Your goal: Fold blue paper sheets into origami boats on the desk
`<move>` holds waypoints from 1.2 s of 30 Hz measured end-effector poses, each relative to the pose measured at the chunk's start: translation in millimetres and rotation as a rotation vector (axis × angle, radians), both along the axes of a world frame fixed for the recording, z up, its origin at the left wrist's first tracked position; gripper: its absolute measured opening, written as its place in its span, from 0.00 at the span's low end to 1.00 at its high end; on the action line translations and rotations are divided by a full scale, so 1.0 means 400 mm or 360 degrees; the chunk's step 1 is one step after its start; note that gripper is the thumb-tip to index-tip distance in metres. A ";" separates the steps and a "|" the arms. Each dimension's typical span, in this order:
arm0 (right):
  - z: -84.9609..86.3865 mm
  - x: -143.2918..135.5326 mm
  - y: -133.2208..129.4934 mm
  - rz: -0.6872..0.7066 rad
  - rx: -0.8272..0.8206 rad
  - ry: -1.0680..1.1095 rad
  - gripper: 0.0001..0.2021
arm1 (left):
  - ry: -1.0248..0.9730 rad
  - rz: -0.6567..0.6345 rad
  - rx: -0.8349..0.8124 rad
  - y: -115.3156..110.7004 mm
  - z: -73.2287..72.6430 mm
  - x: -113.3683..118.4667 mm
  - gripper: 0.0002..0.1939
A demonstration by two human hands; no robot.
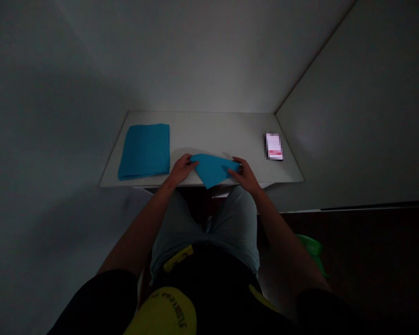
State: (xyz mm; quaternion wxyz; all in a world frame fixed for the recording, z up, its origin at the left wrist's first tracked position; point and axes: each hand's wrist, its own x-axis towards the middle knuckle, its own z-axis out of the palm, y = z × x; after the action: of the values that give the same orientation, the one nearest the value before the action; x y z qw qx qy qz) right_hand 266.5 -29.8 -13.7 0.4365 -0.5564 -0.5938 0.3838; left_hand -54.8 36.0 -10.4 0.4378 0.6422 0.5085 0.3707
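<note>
A blue folded sheet (212,170), roughly triangular with its point toward me, is held over the front edge of the white table (219,130). My left hand (182,169) pinches its left corner between thumb and fingers. At the right corner, my right hand (245,175) grips the sheet, thumb on the near side. A stack of blue sheets (145,151) lies flat on the table to the left of my left hand.
A phone-like object (274,146), its face pixelated, lies at the table's right end. Walls stand behind and on both sides. A green object (311,249) is on the dark floor at the lower right, partly behind my right arm.
</note>
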 end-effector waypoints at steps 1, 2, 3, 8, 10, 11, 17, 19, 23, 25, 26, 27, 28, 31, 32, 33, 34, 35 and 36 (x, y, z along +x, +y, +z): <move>0.000 -0.004 0.006 0.0020 0.0002 0.0042 0.39 | -0.0076 0.0016 -0.0020 0.000 0.000 -0.001 0.13; -0.001 -0.006 0.012 0.0050 0.0003 0.0093 0.39 | -0.0139 0.0032 -0.0046 0.001 0.000 -0.003 0.14; -0.001 -0.006 0.018 0.0086 0.0003 0.0151 0.38 | -0.0190 0.0050 -0.0074 0.004 0.000 -0.005 0.15; -0.001 0.000 0.032 0.0251 -0.0064 0.0418 0.31 | -0.0304 0.0156 -0.0138 0.017 0.004 -0.026 0.19; 0.000 -0.001 0.032 0.0231 -0.0087 0.0427 0.29 | -0.0303 0.0162 -0.0138 0.017 0.005 -0.032 0.20; 0.001 -0.003 0.032 0.0192 -0.0084 0.0424 0.28 | -0.0299 0.0154 -0.0140 0.016 0.005 -0.033 0.20; 0.001 -0.030 0.056 0.0011 -0.0024 0.0433 0.29 | -0.0296 0.0075 -0.0182 0.010 0.004 -0.025 0.20; 0.000 -0.038 0.066 -0.0005 -0.0004 0.0392 0.30 | -0.0319 0.0077 -0.0191 0.009 0.004 -0.023 0.20; -0.004 -0.049 0.081 -0.0061 0.0036 0.0353 0.32 | -0.0334 0.0050 -0.0175 0.009 0.007 -0.028 0.22; -0.005 -0.052 0.085 -0.0089 0.0060 0.0343 0.30 | -0.0330 0.0011 -0.0165 0.010 0.007 -0.032 0.23; -0.005 -0.053 0.086 -0.0098 0.0065 0.0338 0.29 | -0.0328 -0.0007 -0.0162 0.010 0.007 -0.033 0.23; -0.005 -0.054 0.086 -0.0101 0.0063 0.0336 0.28 | -0.0328 -0.0021 -0.0160 0.011 0.006 -0.034 0.23; -0.004 -0.054 0.086 -0.0099 0.0053 0.0337 0.28 | -0.0330 -0.0029 -0.0160 0.012 0.004 -0.034 0.23; -0.002 -0.052 0.080 -0.0064 0.0010 0.0366 0.27 | -0.0337 -0.0004 -0.0165 0.016 -0.002 -0.031 0.21; -0.002 -0.051 0.077 -0.0042 -0.0001 0.0384 0.27 | -0.0335 0.0022 -0.0162 0.017 -0.005 -0.029 0.21; -0.003 -0.048 0.074 -0.0021 -0.0006 0.0404 0.28 | -0.0328 0.0050 -0.0156 0.018 -0.007 -0.027 0.20; -0.003 -0.046 0.071 -0.0004 -0.0006 0.0422 0.28 | -0.0316 0.0069 -0.0150 0.019 -0.008 -0.026 0.20; -0.005 -0.044 0.069 0.0004 -0.0003 0.0430 0.28 | -0.0305 0.0078 -0.0145 0.019 -0.009 -0.025 0.20; -0.006 -0.042 0.068 0.0003 0.0004 0.0426 0.28 | -0.0298 0.0077 -0.0142 0.019 -0.010 -0.025 0.19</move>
State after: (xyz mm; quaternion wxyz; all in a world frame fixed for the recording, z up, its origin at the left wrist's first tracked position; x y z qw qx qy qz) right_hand 249.7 -2.4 -16.3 0.5121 -0.4993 -0.5313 0.4542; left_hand -64.8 43.8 -14.5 0.5025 0.5722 0.4966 0.4164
